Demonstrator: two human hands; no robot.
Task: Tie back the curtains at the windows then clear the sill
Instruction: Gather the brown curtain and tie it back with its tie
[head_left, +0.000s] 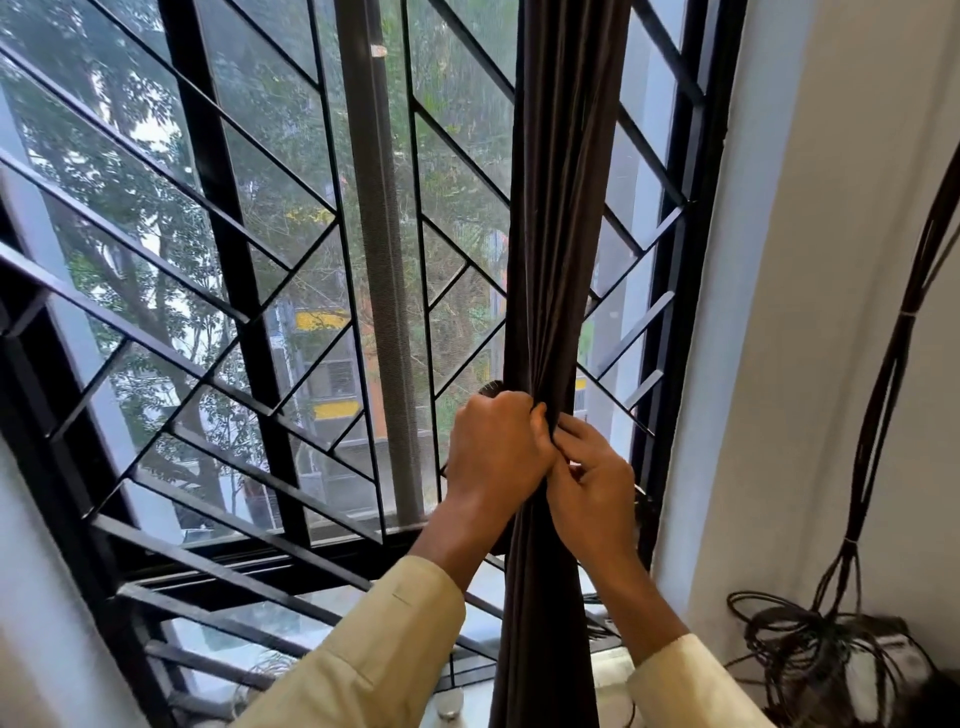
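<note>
A dark brown curtain (563, 208) hangs gathered into a narrow bunch in front of the right part of the window. My left hand (493, 452) is clenched around the bunch from the left, and a dark band shows just above its knuckles. My right hand (592, 483) pinches the fabric from the right, fingers touching the left hand. Below the hands the curtain falls straight down to the white sill (483, 577). A small round metal object (451, 704) stands on the sill near the bottom edge.
Black metal grille bars (223, 218) cover the window, with a grey rolled screen post (379, 260) in the middle. The white wall (810, 312) is at right, with a bundle of black cables (883, 389) hanging into a tangle (810, 660) on the lower right.
</note>
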